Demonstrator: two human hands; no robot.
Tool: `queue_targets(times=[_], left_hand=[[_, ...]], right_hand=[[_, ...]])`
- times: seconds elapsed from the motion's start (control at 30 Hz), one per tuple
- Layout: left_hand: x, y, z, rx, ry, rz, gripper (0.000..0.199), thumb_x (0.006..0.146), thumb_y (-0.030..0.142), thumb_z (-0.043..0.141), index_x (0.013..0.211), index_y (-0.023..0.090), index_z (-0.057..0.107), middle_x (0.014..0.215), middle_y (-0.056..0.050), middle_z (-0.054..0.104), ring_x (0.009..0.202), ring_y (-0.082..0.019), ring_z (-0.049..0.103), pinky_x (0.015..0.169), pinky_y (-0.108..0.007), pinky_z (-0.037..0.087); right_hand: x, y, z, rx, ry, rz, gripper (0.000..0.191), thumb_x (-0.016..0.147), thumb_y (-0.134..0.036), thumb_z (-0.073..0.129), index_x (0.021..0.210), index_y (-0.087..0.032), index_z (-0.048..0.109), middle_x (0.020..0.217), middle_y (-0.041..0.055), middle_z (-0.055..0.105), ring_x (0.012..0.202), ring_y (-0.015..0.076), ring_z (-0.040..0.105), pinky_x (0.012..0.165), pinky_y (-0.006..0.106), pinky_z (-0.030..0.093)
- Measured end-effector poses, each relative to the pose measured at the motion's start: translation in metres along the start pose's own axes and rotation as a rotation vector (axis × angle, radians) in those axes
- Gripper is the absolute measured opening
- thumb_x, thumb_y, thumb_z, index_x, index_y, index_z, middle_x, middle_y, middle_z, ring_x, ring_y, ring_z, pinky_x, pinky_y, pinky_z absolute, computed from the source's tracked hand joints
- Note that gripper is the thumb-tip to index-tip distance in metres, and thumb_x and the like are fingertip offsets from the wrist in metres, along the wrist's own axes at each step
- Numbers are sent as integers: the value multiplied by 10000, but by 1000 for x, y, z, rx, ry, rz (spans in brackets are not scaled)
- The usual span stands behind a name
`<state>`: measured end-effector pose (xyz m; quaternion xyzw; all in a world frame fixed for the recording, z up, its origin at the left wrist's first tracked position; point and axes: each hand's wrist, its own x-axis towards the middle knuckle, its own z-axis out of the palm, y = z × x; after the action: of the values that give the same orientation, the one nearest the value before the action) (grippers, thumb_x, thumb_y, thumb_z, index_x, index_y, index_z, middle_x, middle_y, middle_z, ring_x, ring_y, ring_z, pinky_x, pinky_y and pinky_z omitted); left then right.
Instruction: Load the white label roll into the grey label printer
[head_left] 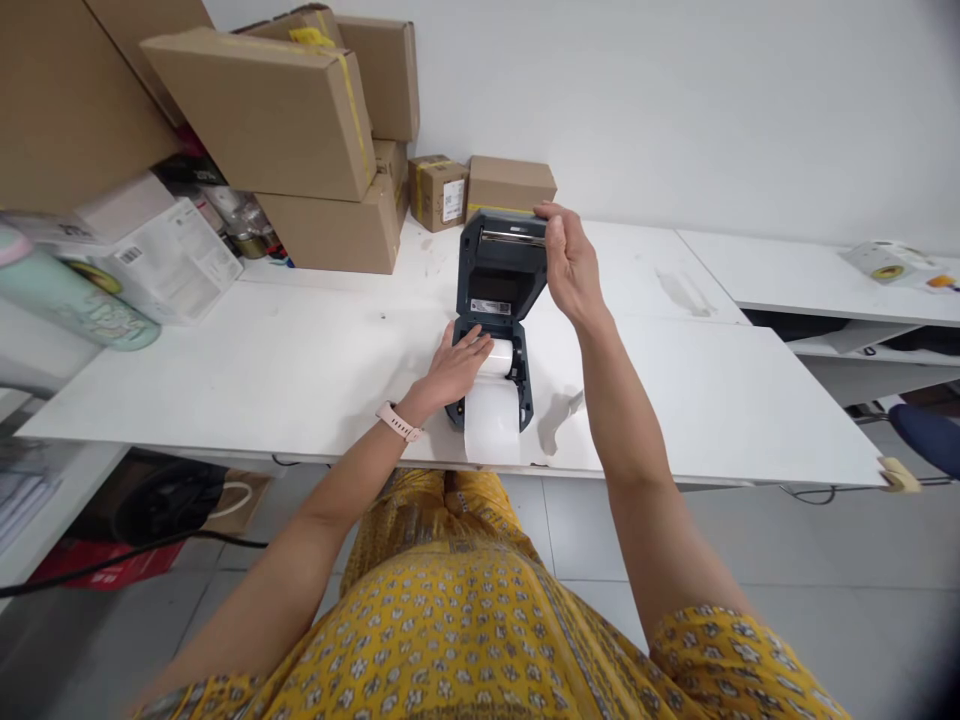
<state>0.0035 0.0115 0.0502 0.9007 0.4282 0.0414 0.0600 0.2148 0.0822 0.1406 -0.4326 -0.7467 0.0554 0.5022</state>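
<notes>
A dark label printer [527,400] stands on the white table near its front edge, with its lid [501,275] raised. Inside lies a white label roll [498,357], and a strip of label paper [492,420] runs from it over the printer's front toward the table edge. My left hand [457,368] rests with fingers stretched out over the left part of the roll and the printer's inside. My right hand [571,258] grips the upper right corner of the lid, fingers behind it and thumb at its side.
Cardboard boxes [330,230] are stacked at the back left, with two smaller boxes [511,185] against the wall. A mint bottle [82,300] lies by a white carton [169,260] on the left. A curled paper scrap [559,420] is right of the printer. Another table [810,270] adjoins at right.
</notes>
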Motion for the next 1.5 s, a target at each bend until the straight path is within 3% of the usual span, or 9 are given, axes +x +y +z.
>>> queue_targets(times=[0.27, 0.47, 0.53, 0.63, 0.77, 0.87, 1.0, 1.2, 1.5], left_hand=[[-13, 2, 18, -148, 180, 20, 688, 827, -67, 366, 1409, 173, 644, 1517, -105, 632, 1482, -238, 530, 1329, -637, 110], [-64, 19, 27, -526, 1065, -199, 327, 1005, 149, 406, 967, 211, 724, 983, -63, 791, 1024, -210, 736, 1054, -440, 541], [-77, 24, 25, -630, 1173, -312, 246, 1039, 285, 468, 1056, 210, 702, 1083, -89, 762, 1113, -227, 699, 1050, -430, 536], [-81, 30, 22, -890, 998, -423, 432, 1021, 462, 557, 1396, 249, 576, 1536, -121, 566, 1481, -266, 481, 1247, -493, 367], [-70, 39, 26, -1364, 589, -623, 898, 914, 616, 690, 1648, 345, 249, 1793, -57, 139, 1663, -296, 112, 1333, -506, 208], [-65, 42, 31, -1605, 426, -705, 1050, 839, 626, 764, 1669, 301, 208, 1782, -92, 185, 1643, -331, 199, 1319, -498, 266], [-68, 38, 35, -1664, 370, -604, 943, 807, 556, 801, 1586, 202, 405, 1650, -156, 463, 1548, -369, 406, 1282, -514, 335], [-71, 30, 45, -1549, 375, -539, 826, 829, 570, 770, 1493, 165, 493, 1561, -181, 562, 1452, -367, 522, 1200, -499, 442], [-72, 33, 52, -1301, 426, -423, 617, 958, 581, 609, 1451, 225, 509, 1525, -152, 578, 1417, -302, 548, 1183, -482, 446]], right_hand=[[-19, -10, -1, 30, 41, -51, 553, 1094, -613, 243, 1359, -280, 597, 1492, 70, 603, 1463, 234, 526, 1249, 510, 399], [-100, -52, 2, 20, 222, -50, 360, 1104, -434, 380, 1141, -280, 704, 1216, 80, 739, 1219, 246, 671, 1076, 500, 534], [-135, -62, 7, 48, 227, 27, 296, 1083, -397, 453, 1071, -272, 721, 1047, 70, 762, 1064, 243, 702, 990, 480, 564], [-176, -68, 18, 117, 214, 220, 200, 1029, -397, 569, 1078, -276, 721, 999, 54, 746, 1007, 236, 695, 979, 468, 563], [-200, -68, 28, 244, 326, 510, 567, 924, -463, 710, 1450, -350, 534, 1552, 77, 533, 1490, 272, 468, 1248, 547, 368], [-206, -64, 32, 412, 238, 798, 940, 828, -564, 774, 1619, -391, 297, 1753, 51, 256, 1647, 299, 201, 1314, 595, 231], [-212, -58, 36, 742, 91, 1073, 1096, 742, -664, 797, 1649, -342, 272, 1728, 91, 336, 1599, 334, 337, 1288, 589, 333], [-220, -50, 37, 757, 58, 1022, 957, 780, -617, 812, 1586, -286, 418, 1648, 101, 481, 1514, 321, 476, 1277, 541, 393], [-236, -34, 53, 495, 67, 847, 836, 906, -671, 637, 1589, -251, 399, 1624, 171, 499, 1493, 344, 505, 1234, 622, 409]])
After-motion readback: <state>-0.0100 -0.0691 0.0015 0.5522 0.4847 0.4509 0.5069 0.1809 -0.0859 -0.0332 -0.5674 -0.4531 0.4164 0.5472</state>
